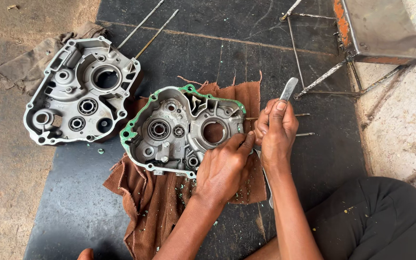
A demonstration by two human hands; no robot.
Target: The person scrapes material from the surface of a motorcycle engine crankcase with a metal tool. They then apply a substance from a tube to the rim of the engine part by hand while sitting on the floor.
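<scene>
Nearest the camera, a brown cloth (155, 202) lies on a black mat (73, 192) on the floor. On it, the left hand (225, 166) pinches its fingertips closed at the 3 o'clock edge of an engine case half (184, 130) bearing a green gasket (136, 120). Just beside it, the right hand (275, 130) has its grip shut around a flat metal scraper (289, 89), blade up. Farther off at 10 o'clock, a second case half (80, 91) rests on a grey rag (22, 70), with 2 thin rods (152, 29) beyond.
</scene>
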